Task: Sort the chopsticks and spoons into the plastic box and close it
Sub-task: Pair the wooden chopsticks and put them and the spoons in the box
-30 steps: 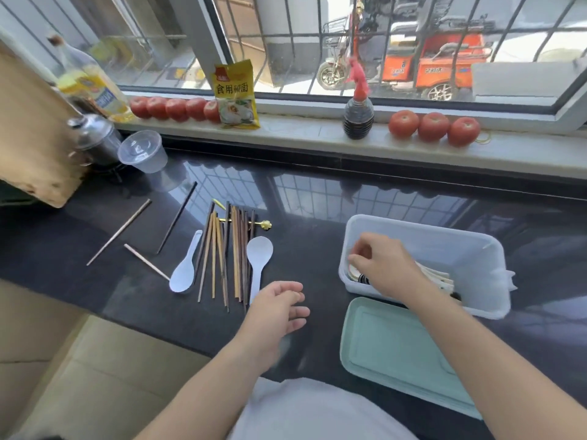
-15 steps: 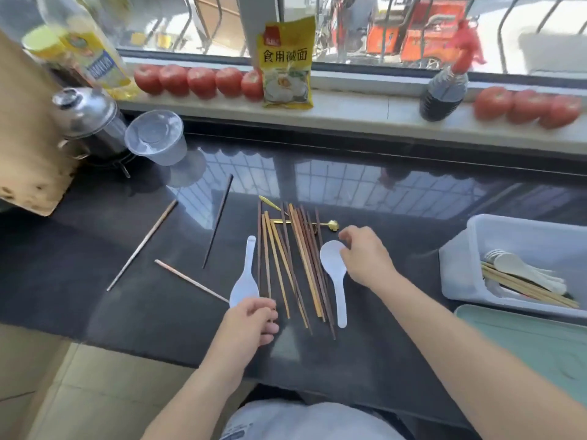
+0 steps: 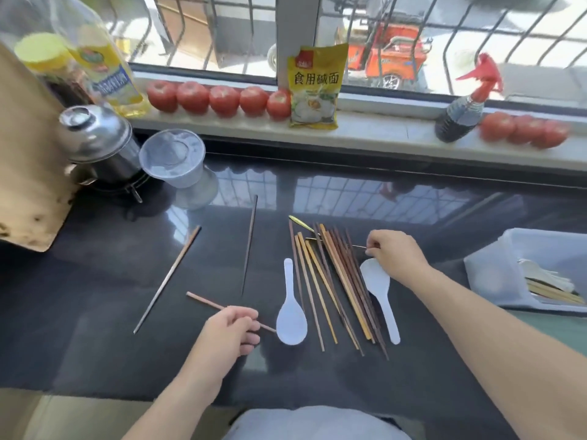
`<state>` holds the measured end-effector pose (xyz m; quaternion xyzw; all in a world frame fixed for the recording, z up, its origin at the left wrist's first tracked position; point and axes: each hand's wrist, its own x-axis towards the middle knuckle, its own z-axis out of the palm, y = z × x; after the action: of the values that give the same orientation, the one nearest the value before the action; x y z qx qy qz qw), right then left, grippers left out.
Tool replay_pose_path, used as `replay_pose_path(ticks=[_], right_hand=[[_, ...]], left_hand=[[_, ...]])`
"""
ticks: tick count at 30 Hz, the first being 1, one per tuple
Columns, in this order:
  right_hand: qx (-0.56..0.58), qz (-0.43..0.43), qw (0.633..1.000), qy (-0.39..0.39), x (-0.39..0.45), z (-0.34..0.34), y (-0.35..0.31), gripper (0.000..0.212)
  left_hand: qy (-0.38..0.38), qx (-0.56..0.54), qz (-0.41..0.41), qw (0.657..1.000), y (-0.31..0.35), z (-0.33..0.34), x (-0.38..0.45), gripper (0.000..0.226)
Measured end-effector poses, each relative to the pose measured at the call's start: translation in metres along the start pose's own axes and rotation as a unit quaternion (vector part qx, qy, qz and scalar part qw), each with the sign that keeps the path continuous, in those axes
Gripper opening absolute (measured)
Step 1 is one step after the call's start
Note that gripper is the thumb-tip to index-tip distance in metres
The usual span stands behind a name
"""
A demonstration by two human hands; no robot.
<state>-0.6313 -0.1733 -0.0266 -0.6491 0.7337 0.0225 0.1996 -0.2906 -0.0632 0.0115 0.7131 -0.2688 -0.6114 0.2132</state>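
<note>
A bundle of several wooden chopsticks (image 3: pixel 333 281) lies mid-counter, with a thin gold spoon (image 3: pixel 357 246) lying across its far end. My right hand (image 3: pixel 394 254) pinches that gold spoon at the bundle's right side. One white plastic spoon (image 3: pixel 379 290) sits just below this hand, another white spoon (image 3: pixel 290 319) lies left of the bundle. My left hand (image 3: pixel 232 331) grips a light wooden chopstick (image 3: pixel 203 300) lying on the counter. Two more loose chopsticks (image 3: pixel 168 277) (image 3: pixel 249 246) lie further left. The plastic box (image 3: pixel 495 271) at the right edge holds spoons and chopsticks; its green lid (image 3: pixel 571 335) lies in front of it.
A steel pot (image 3: pixel 98 141) and a clear plastic cup (image 3: pixel 173 161) stand at the back left beside a wooden board (image 3: pixel 28 173). The windowsill carries tomatoes (image 3: pixel 222 100), a yellow packet (image 3: pixel 314 87), an oil bottle (image 3: pixel 108 74) and a dark sauce bottle (image 3: pixel 457 122). The counter's front edge is near my body.
My right hand left the box, passed over the white spoon and now pinches the gold spoon. My left hand moved left and took hold of the light chopstick.
</note>
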Motion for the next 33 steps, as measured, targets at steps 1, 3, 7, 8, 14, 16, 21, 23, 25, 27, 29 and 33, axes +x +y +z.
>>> replay_pose_path(ticks=[1, 3, 7, 8, 14, 16, 21, 23, 25, 27, 29, 33], right_hand=[[0.003, -0.012, 1.000, 0.015, -0.010, -0.003, -0.002, 0.014], [0.021, -0.025, 0.998, 0.052, -0.029, -0.006, -0.005, 0.015], [0.076, 0.022, 0.988, 0.132, -0.063, -0.015, 0.005, 0.019], [0.104, 0.049, 0.982, 0.153, -0.070, -0.018, 0.010, 0.019], [0.254, 0.021, 0.967, 0.017, -0.109, -0.033, -0.025, 0.014], [0.285, -0.043, 0.955, -0.068, -0.117, -0.029, -0.061, 0.012], [0.378, -0.035, 0.915, -0.134, -0.095, -0.018, -0.098, 0.006], [0.375, 0.047, 0.922, -0.087, -0.066, -0.009, -0.087, 0.008], [0.241, 0.128, 0.962, -0.007, -0.030, -0.001, -0.065, 0.012], [0.128, 0.164, 0.978, 0.013, -0.001, 0.007, -0.048, 0.016], [0.076, 0.157, 0.984, -0.020, 0.018, 0.016, -0.043, 0.017], [0.060, 0.149, 0.986, -0.043, 0.030, 0.037, -0.053, 0.016]], left_hand=[[-0.010, -0.001, 0.002, 1.000, 0.003, 0.003, -0.001, 0.023], [-0.025, 0.006, 0.015, 1.000, 0.012, 0.011, -0.005, 0.023], [-0.049, 0.038, 0.059, 0.996, 0.035, 0.029, -0.007, 0.024], [-0.057, 0.041, 0.074, 0.995, 0.041, 0.034, -0.006, 0.024], [0.036, 0.323, 0.479, 0.816, 0.052, 0.046, 0.000, 0.026], [0.010, 0.442, 0.561, 0.700, 0.045, 0.042, 0.013, 0.028], [-0.018, 0.557, 0.414, 0.720, 0.035, 0.009, 0.023, 0.014], [0.006, 0.523, 0.353, 0.776, 0.035, -0.004, 0.019, 0.017], [0.025, 0.456, 0.289, 0.841, 0.032, -0.018, 0.018, 0.025], [0.046, 0.413, 0.252, 0.874, 0.028, -0.028, 0.016, 0.022], [0.073, 0.368, 0.237, 0.896, 0.026, -0.033, 0.014, 0.017], [0.090, 0.324, 0.225, 0.914, 0.029, -0.033, 0.012, 0.013]])
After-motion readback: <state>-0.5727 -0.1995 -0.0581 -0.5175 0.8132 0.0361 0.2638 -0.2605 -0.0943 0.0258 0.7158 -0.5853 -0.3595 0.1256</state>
